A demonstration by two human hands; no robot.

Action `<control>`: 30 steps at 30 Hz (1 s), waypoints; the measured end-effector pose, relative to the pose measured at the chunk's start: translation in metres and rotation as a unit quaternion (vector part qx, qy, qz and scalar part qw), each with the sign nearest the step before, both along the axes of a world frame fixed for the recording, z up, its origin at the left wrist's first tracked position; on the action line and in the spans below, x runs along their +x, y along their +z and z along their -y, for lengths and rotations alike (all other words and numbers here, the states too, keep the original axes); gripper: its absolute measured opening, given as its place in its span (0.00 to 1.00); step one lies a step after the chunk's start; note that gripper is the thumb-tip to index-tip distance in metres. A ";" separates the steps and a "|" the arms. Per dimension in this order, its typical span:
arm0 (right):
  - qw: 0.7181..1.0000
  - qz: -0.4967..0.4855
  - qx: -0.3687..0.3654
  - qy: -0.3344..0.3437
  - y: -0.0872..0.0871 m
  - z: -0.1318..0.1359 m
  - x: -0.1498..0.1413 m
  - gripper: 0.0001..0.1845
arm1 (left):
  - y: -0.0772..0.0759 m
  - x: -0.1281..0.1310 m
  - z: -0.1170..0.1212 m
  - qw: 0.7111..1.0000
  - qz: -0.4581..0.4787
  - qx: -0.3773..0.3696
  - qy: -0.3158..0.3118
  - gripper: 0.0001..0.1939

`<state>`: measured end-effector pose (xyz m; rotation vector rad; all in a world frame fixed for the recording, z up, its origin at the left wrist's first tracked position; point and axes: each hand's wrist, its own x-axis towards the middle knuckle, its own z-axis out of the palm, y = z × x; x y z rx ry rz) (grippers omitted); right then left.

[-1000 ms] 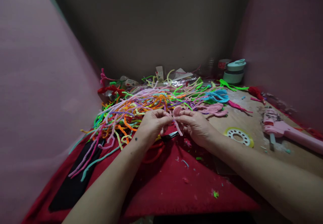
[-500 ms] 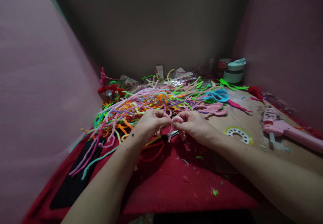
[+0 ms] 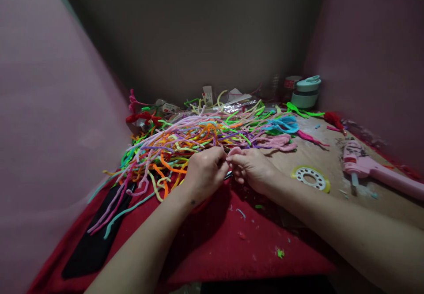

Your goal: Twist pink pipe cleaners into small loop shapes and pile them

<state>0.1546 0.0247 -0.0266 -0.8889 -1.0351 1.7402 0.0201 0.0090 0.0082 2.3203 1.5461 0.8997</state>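
Pale pink fuzzy stem (image 3: 235, 151), spanning the narrow gap between left hand (image 3: 208, 168) and right hand (image 3: 254, 168), rounded bend showing above right thumb, short stretch running leftward, remaining length hiding behind curled fingers, ends not distinguishable.

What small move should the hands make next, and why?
Probably a small twist by the left hand, the right hand steadying the fuzzy, curved pink craft stem: both hands curl together at it, and its curve shows between them.

The left forearm (image 3: 142, 245) and right forearm (image 3: 331, 221) slant inward from near left and near right, left hand (image 3: 208, 167) curled knuckles-up, right hand (image 3: 254, 169) pinching just beside it.
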 end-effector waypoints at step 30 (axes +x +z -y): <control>0.989 0.054 0.133 -0.037 0.010 0.006 0.003 0.11 | 0.009 -0.001 -0.003 0.966 0.132 -0.223 -0.001 0.09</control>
